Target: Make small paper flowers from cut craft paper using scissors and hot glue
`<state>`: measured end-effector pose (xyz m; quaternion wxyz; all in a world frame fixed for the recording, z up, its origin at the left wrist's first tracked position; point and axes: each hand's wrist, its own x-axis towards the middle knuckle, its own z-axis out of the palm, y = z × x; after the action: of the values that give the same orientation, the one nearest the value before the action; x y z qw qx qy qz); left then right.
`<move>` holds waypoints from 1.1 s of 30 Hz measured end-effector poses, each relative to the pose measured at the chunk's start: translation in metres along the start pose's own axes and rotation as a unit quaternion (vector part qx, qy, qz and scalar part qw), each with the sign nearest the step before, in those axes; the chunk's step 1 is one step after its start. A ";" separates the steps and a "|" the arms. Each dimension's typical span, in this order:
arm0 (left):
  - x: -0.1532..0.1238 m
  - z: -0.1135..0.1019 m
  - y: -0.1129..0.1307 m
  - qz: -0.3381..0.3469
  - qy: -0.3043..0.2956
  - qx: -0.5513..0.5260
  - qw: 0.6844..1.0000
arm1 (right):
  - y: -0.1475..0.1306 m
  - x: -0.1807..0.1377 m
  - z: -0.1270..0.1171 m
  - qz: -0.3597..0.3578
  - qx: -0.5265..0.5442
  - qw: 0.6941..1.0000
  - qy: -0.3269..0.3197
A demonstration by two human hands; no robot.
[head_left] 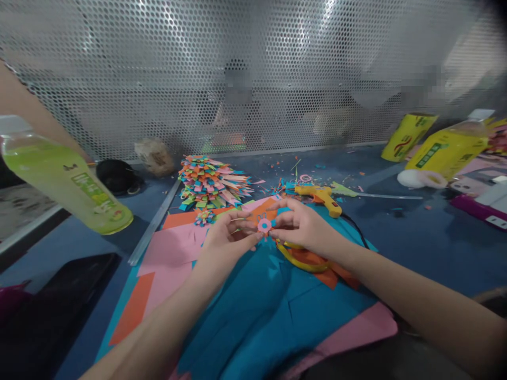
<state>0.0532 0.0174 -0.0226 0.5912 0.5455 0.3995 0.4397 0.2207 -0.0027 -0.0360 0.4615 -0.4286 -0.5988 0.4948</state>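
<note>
Between both hands I see a small paper flower (264, 226), pink with a blue centre and bits of blue and orange at its edge. My left hand (233, 232) pinches it from the left with thumb and fingers. From the right, my right hand (295, 224) grips its other side between thumb and fingertips. Below lie blue paper sheets (253, 295) and pink sheets (168, 253). Yellow-handled scissors (304, 264) rest under my right wrist, their blades hidden. A yellow hot glue gun (317, 195) lies just beyond the right hand.
A cone of colourful folded paper strips (209, 182) stands behind the hands, with a small paper cluster (205, 217) before it. A green drink bottle (67, 179) tilts at left; a yellow bottle (447, 148) is at right. A perforated metal panel (277, 79) borders the back. Paper scraps litter the table.
</note>
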 end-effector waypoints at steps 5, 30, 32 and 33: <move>0.000 -0.001 -0.001 0.010 0.009 -0.007 1.000 | -0.006 -0.002 0.003 0.005 0.006 1.000 0.007; -0.001 0.001 -0.003 0.008 -0.015 -0.002 1.000 | 0.003 -0.002 0.001 -0.084 -0.071 0.994 -0.016; -0.001 0.001 -0.003 0.008 -0.013 -0.006 1.000 | 0.003 -0.002 0.001 -0.080 -0.075 0.994 -0.016; -0.002 0.001 -0.003 0.008 -0.013 -0.010 1.000 | 0.003 -0.002 0.001 -0.078 -0.074 0.994 -0.016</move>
<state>0.0542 0.0155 -0.0258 0.5981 0.5489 0.3828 0.4410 0.2205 -0.0039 -0.0394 0.4560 -0.4056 -0.6727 0.4184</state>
